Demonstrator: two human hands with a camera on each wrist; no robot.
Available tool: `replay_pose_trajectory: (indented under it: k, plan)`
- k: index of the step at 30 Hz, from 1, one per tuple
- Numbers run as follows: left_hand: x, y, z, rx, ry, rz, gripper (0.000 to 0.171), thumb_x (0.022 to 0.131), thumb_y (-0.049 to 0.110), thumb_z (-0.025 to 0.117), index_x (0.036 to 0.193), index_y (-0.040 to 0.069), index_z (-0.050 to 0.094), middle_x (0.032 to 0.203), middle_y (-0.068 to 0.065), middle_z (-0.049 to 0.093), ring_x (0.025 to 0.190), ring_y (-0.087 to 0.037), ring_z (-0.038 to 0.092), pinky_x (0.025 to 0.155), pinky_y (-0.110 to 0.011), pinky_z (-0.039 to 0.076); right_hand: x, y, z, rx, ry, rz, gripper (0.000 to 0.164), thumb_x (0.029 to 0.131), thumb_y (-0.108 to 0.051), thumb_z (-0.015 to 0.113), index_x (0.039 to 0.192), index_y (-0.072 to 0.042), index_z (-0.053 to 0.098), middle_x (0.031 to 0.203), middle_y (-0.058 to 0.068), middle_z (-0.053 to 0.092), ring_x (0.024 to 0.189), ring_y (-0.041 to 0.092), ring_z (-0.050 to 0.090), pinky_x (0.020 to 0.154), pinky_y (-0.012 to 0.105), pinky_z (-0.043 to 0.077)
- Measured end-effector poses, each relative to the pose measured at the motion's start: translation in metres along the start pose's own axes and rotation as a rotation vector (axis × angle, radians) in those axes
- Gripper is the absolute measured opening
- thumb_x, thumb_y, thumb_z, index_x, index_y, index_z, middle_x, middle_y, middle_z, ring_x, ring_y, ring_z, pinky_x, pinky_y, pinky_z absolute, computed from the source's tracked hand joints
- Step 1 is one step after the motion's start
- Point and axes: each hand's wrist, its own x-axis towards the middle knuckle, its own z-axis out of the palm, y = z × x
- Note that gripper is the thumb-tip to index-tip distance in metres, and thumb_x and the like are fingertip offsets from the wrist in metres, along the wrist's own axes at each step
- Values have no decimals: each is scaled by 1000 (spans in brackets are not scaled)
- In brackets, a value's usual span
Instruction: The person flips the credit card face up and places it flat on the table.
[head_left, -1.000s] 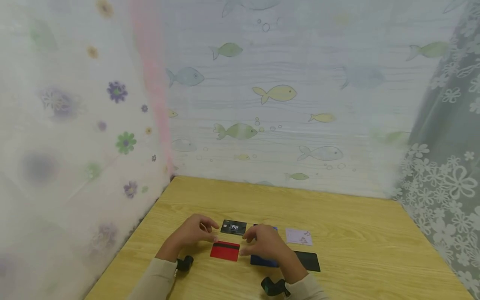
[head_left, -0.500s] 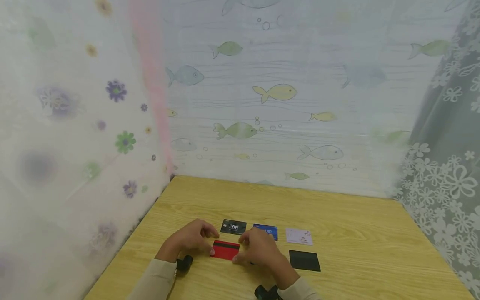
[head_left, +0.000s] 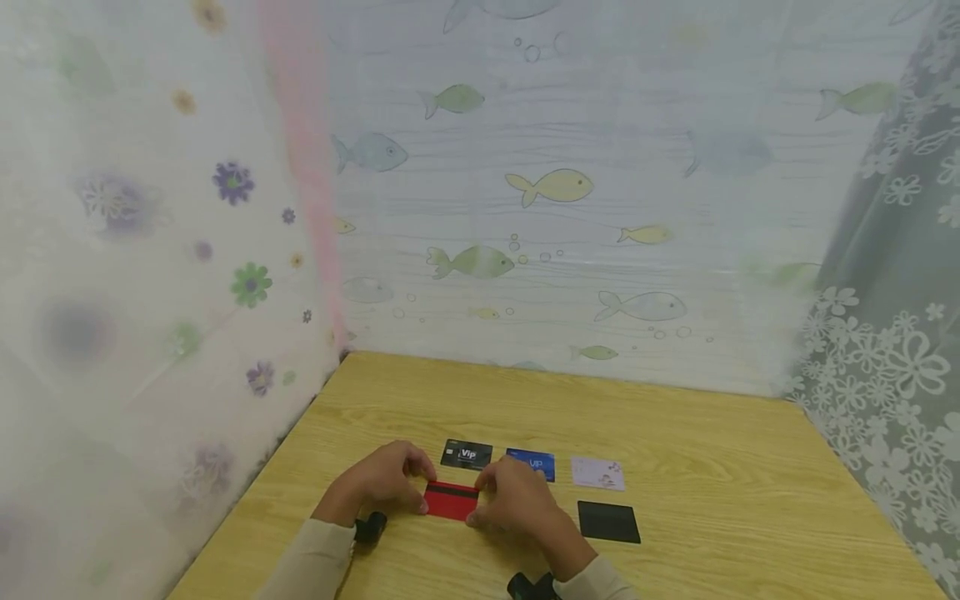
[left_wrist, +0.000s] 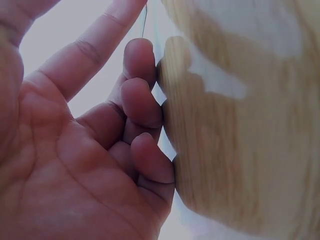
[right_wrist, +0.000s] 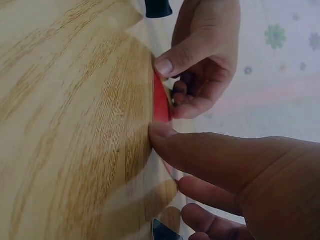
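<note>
A black-striped, red, rectangular, plastic-looking card was held on the yellow wood-grain table.
Its ends were pinched by the half-curled left hand and right hand; presumably light, stiff and slippery, it was best gripped by its edges.

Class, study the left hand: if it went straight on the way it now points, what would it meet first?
The red card, whose left edge the left hand seems to touch. Beyond it would probably come the right hand, though heights are hard to judge.
</note>
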Motion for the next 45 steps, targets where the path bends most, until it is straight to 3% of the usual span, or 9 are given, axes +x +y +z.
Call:
replay_pose_trajectory:
  k: [8,17,23,29,40,45]
  plan:
    - [-4,3,-1,47,-6,19,43,64,17,99,99,22,74,105,-3,61,98,-22,51,88,-39,43,-1,0,-1,-35,3,-14,36,69,-46,95,92,-26,76,99,-10,64,94,14,58,97,68,41]
    - [-4,2,0,36,-34,42,42,67,13,97,100,16,71,102,-4,62,95,-22,51,86,-39,43,-3,0,0,-78,-16,-36,41,72,-47,92,100,-24,73,103,-7,62,97,17,58,89,54,44]
    - [-4,-1,0,57,-31,66,42,66,13,97,99,16,71,102,-4,61,94,-22,50,83,-37,43,-2,-1,3,-96,-35,-57,43,74,-47,91,108,-27,72,105,-4,63,99,19,60,90,56,45]
    - [-1,-2,0,76,-37,96,43,67,15,97,102,18,71,104,-4,60,95,-22,49,85,-37,43,-3,-3,0,-83,-55,-44,43,76,-44,91,110,-23,72,108,-5,63,103,18,59,95,58,44]
    - [-4,-2,-3,84,-44,72,49,65,14,98,104,18,69,112,-2,62,102,-22,49,96,-44,43,0,-4,2,-65,-47,-29,45,75,-43,92,109,-20,73,110,-4,64,106,21,59,100,58,42]
    - [0,-4,-2,85,-52,102,49,65,14,98,104,18,69,110,-2,62,100,-22,49,93,-42,43,0,-2,2,-68,-39,-23,44,75,-43,92,108,-20,73,110,-3,64,109,23,60,102,60,42]
